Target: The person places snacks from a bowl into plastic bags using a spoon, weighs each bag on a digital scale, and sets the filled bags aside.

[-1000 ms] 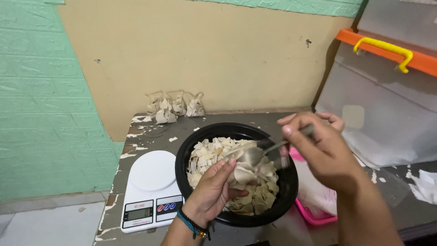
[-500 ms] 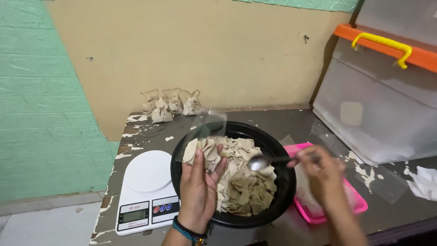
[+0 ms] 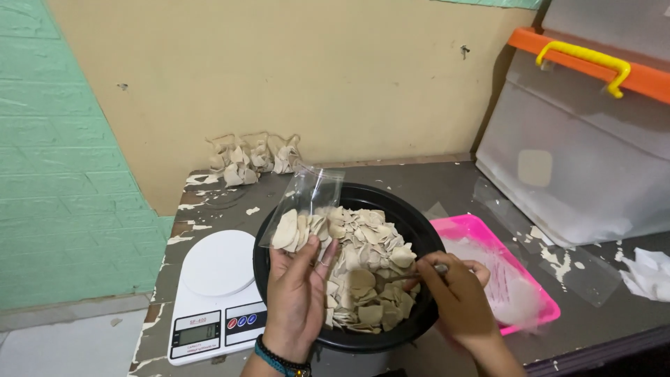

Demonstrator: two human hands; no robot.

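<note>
At the left edge of the bench, a white digital kitchen scale lies flat, with a smooth round platform and a small display facing the front edge. Behind it, against the beige wall, a cluster of small filled bags sits at the rear of the worn, paint-flaked surface.

Just right of the scale stands a round black bowl, touching or nearly touching the scale's right side. It holds a heap of thin, pale beige chips, dry, curled and irregular in outline.

The left hand grasps a small clear plastic bag by its lower part, thumb and fingers pinched on the film. The bag is partly filled with chips. Its long axis tilts up and away from the person, with the open mouth toward the wall, above the bowl's left rim.

The right hand is closed around the handle of a metal spoon, at the bowl's right front rim. The spoon's long axis runs roughly level, pointing left into the chips. The bag lies up and to the left of the spoon; the left hand is the nearer one to it.

Right of the bowl, a shallow pink plastic tray rests at the front edge. A translucent storage bin with orange lid and yellow handle occupies the right rear corner.
</note>
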